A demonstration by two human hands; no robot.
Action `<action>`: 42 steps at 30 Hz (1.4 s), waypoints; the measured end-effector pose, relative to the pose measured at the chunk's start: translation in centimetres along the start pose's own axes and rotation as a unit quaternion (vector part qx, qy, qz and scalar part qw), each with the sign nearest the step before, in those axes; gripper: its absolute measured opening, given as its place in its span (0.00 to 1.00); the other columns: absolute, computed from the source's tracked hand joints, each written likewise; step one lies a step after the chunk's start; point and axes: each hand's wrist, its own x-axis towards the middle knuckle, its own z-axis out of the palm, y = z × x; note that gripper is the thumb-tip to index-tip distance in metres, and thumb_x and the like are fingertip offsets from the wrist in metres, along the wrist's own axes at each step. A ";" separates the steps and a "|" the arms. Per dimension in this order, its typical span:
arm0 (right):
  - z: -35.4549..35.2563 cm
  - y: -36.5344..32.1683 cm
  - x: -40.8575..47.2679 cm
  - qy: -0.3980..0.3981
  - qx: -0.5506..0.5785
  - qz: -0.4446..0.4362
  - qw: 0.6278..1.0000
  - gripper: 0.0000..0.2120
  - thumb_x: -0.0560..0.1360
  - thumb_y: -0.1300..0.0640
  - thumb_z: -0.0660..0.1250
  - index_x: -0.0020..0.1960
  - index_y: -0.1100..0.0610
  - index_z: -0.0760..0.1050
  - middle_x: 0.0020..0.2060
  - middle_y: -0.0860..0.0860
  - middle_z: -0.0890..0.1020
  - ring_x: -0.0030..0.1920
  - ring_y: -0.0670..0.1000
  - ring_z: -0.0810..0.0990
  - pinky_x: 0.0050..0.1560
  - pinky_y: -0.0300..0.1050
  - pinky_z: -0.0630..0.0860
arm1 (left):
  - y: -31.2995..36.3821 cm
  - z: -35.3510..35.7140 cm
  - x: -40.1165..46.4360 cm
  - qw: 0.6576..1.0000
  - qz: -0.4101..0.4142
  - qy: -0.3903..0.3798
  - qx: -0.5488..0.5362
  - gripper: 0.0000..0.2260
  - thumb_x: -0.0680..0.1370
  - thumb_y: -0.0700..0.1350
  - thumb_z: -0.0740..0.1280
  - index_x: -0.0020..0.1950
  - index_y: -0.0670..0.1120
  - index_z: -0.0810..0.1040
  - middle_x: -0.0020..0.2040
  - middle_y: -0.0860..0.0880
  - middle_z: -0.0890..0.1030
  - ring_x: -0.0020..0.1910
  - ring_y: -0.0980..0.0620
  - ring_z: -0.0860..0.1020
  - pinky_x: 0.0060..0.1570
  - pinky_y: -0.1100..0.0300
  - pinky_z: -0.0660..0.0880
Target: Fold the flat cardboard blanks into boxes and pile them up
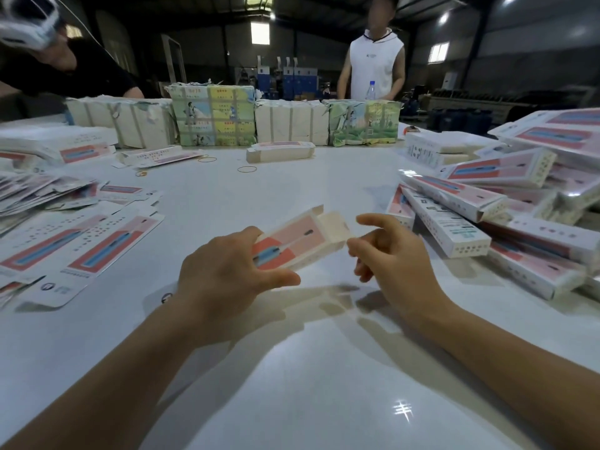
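Gripping pink-and-white half-formed cardboard box (302, 241) above table centre with left hand (224, 271), right hand (386, 251) hovering loosely curled, empty, at three o'clock; risking open end flap buckling through off-line tucking.

box pile (506, 203) right, blanks (74, 241) left

Glossy white table (292, 368); matt printed cardboard box (298, 238).

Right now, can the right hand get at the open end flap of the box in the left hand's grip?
Probably yes: the right hand sits just beside the end flap, nothing between; the left hand holds the box.
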 end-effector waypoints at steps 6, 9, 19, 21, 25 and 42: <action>0.7 -0.3 -0.8 -0.006 -0.020 -0.054 0.998 0.13 0.75 0.65 0.67 0.47 0.47 0.80 0.39 0.46 0.82 0.31 0.42 0.77 0.33 0.37 0.76 | -0.1 -0.1 0.2 1.000 -0.003 0.021 -0.004 0.28 0.58 0.72 0.59 0.50 0.57 0.70 0.53 0.55 0.79 0.37 0.53 0.78 0.38 0.57 0.78; 1.1 -0.4 -1.1 -0.038 0.001 -0.051 0.998 0.16 0.75 0.66 0.66 0.49 0.43 0.78 0.44 0.46 0.80 0.33 0.41 0.76 0.34 0.33 0.75 | 0.1 0.2 0.1 1.000 0.006 0.027 0.000 0.29 0.59 0.72 0.59 0.51 0.56 0.71 0.53 0.55 0.79 0.37 0.54 0.77 0.38 0.57 0.78; 1.0 0.1 -0.9 -0.051 0.031 -0.012 0.998 0.21 0.74 0.69 0.66 0.61 0.49 0.74 0.33 0.44 0.79 0.33 0.46 0.79 0.34 0.38 0.77 | 0.3 0.7 -0.2 0.999 0.042 0.007 0.029 0.32 0.59 0.73 0.57 0.55 0.55 0.72 0.55 0.55 0.79 0.39 0.54 0.77 0.41 0.58 0.78; 0.9 0.3 -0.8 -0.076 0.027 0.014 0.997 0.32 0.74 0.69 0.65 0.69 0.42 0.61 0.33 0.45 0.77 0.33 0.47 0.78 0.35 0.38 0.77 | 0.3 0.8 -0.2 0.998 0.050 0.002 0.043 0.32 0.59 0.73 0.57 0.55 0.55 0.72 0.55 0.55 0.79 0.39 0.54 0.77 0.40 0.60 0.78; 0.8 0.3 -0.6 -0.099 -0.019 0.034 0.994 0.25 0.71 0.73 0.63 0.65 0.55 0.73 0.36 0.53 0.77 0.31 0.48 0.76 0.31 0.42 0.76 | 0.5 1.2 -0.2 0.994 0.062 -0.001 0.090 0.33 0.59 0.74 0.56 0.56 0.56 0.71 0.53 0.57 0.79 0.38 0.55 0.73 0.34 0.66 0.70; 0.4 0.0 -0.1 -0.002 -0.108 -0.007 0.994 0.26 0.71 0.52 0.72 0.65 0.39 0.68 0.58 0.42 0.66 0.52 0.38 0.70 0.53 0.37 0.69 | 1.5 1.9 -0.4 0.997 0.044 0.058 0.037 0.24 0.62 0.74 0.56 0.48 0.59 0.67 0.44 0.61 0.72 0.30 0.56 0.73 0.29 0.68 0.65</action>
